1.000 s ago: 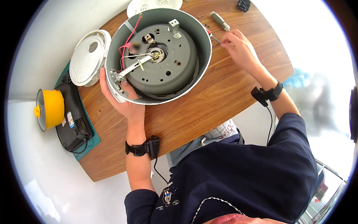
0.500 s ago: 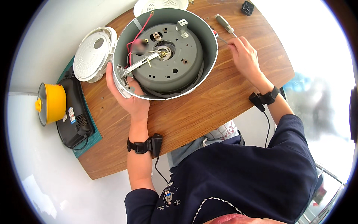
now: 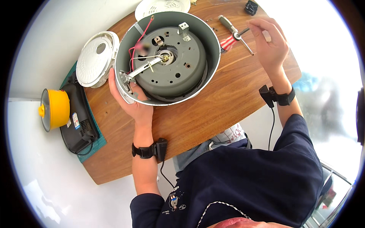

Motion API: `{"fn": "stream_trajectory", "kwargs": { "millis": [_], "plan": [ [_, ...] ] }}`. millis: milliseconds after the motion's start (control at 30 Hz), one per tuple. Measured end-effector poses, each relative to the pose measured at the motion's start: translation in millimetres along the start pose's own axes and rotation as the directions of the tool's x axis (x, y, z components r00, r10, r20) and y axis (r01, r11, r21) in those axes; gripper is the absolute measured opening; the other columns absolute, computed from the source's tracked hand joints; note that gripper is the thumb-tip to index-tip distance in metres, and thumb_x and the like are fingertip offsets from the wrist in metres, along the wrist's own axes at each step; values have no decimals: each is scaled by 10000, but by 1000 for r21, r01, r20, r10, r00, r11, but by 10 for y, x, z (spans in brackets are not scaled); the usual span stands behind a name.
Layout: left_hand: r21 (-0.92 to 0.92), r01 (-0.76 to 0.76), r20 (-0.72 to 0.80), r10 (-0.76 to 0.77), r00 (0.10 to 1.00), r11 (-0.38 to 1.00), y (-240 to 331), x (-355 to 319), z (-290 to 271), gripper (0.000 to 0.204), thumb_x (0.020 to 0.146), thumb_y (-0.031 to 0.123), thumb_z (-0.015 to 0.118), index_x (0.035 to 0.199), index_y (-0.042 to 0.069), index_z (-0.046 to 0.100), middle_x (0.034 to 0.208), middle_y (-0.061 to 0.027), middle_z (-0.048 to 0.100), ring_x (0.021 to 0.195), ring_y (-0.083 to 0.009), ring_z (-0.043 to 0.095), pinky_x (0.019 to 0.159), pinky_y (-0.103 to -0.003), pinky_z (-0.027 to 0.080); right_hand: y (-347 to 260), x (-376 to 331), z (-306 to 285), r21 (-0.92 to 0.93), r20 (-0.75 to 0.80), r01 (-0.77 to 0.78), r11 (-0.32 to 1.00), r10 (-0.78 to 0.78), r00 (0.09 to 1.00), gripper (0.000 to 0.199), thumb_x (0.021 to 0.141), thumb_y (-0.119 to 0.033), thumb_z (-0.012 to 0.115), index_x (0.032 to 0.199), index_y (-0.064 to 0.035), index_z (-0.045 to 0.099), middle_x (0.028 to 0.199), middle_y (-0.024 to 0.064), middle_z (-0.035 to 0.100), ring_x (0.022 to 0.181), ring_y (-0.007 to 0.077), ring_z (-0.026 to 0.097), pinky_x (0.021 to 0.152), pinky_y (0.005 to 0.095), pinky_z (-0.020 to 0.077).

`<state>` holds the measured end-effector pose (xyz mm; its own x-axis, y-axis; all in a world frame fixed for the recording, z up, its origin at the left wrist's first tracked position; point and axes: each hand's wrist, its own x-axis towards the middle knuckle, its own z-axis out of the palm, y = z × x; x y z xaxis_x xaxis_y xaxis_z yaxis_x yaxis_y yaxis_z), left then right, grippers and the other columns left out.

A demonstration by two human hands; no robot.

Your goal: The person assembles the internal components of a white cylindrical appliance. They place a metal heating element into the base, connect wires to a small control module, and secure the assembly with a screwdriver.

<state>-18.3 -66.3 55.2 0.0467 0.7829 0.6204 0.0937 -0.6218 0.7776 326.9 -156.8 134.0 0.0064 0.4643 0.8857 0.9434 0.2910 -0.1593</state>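
A grey, round rice cooker housing (image 3: 167, 78) lies tipped on the table, its inside facing me. Within it are a dark round inner shell, a metal bracket arm (image 3: 146, 69) and a red wire (image 3: 143, 33). My left hand (image 3: 138, 108) is closed on the lower left rim, beside a white part of the wall. To the right of the housing, my right hand (image 3: 272, 45) pinches the shaft of a screwdriver with a red-and-white striped handle (image 3: 229, 42). That handle points down toward the housing, partly beside its rim.
A second screwdriver with a grey handle (image 3: 226, 22) lies right behind. Small screws are near it, and a small black part (image 3: 251, 7) is at the far edge. White lids (image 3: 95, 62) stand at left, near a yellow pot (image 3: 59, 109) and a black appliance (image 3: 78, 121) on a green mat (image 3: 99, 143).
My right hand has moved away and to the right, lifting the screwdriver by its shaft so its striped handle shows. My left hand stays on the rim; the view has shifted slightly.
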Motion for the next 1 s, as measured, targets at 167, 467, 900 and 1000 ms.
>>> {"fn": "stream_trajectory", "kwargs": {
  "millis": [167, 467, 900, 1000],
  "plan": [
    [-33, 39, -15, -39, 999, 999, 12, -2, 30, 595, 1045, 126, 548, 1571, -17, 311, 1519, -160, 439, 1362, -249, 486, 1150, -392, 376, -92, -44, 97, 301, 59, -371, 878, 372, 927, 97, 969, 23, 684, 1064, 37, 699, 1014, 81, 726, 880, 142, 698, 824, 256, 545],
    [50, 7, -20, -6, 1000, 999, 63, 18, 48, 576, 1053, 76, 561, 1558, -24, 303, 1483, -178, 462, 1349, -256, 504, 1141, -414, 416, -168, -205, 405, 476, -88, -274, 835, 356, 930, 112, 1107, -104, 483, 1160, -6, 480, 1103, 181, 700, 769, 123, 663, 681, 228, 495],
    [163, -25, -8, 27, 1000, 986, 78, 20, 40, 562, 1059, 85, 564, 1552, -27, 319, 1481, -178, 463, 1343, -257, 503, 1134, -405, 410, -164, -252, 517, 592, -271, -123, 797, 340, 900, 107, 1103, -55, 440, 1206, -24, 436, 1069, 173, 661, 655, 102, 565, 581, 230, 448],
    [157, -29, -5, 30, 1000, 987, 62, 20, 25, 559, 1058, 76, 561, 1552, -27, 320, 1482, -179, 461, 1344, -259, 503, 1135, -407, 410, -140, -258, 499, 557, -270, -154, 816, 353, 896, 92, 1096, -42, 450, 1186, -20, 451, 1105, 179, 646, 668, 108, 570, 588, 236, 451]
  ]
}}
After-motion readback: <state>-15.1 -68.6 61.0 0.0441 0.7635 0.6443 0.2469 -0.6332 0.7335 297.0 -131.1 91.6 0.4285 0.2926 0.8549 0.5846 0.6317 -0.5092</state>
